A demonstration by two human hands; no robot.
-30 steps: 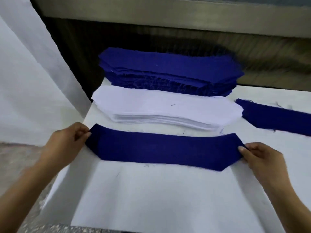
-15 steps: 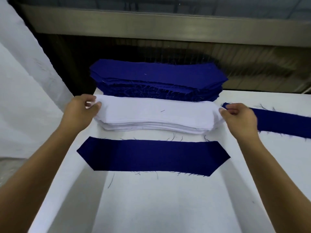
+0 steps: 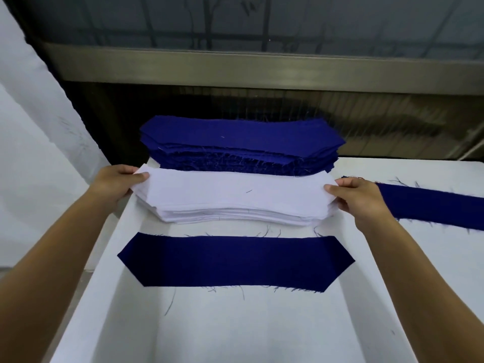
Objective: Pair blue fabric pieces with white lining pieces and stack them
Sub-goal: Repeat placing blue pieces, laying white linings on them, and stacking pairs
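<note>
The white lining stack lies on the white table, and every place here is told from this stack. Its top lining piece is taken at both ends. The left hand is at the left end of the stack; its thumb lies flat on the top of the piece, close to the pointed corner, and the other fingers are curled around the edge and go under it, so the end is pinched between them. How many layers they hold, I cannot tell. The right hand is at the right end of the stack; its thumb presses on the top of the piece and the fingers bend down at the edge, gripping that end in the same way.

Behind the stack, touching its far edge, stands the blue fabric stack, thick, with frayed threads. In front of the stack, a little apart from it, one single blue piece lies flat, with cut corners at both ends; to the right of the stack, beyond the right hand, another blue strip lies on the table.
</note>
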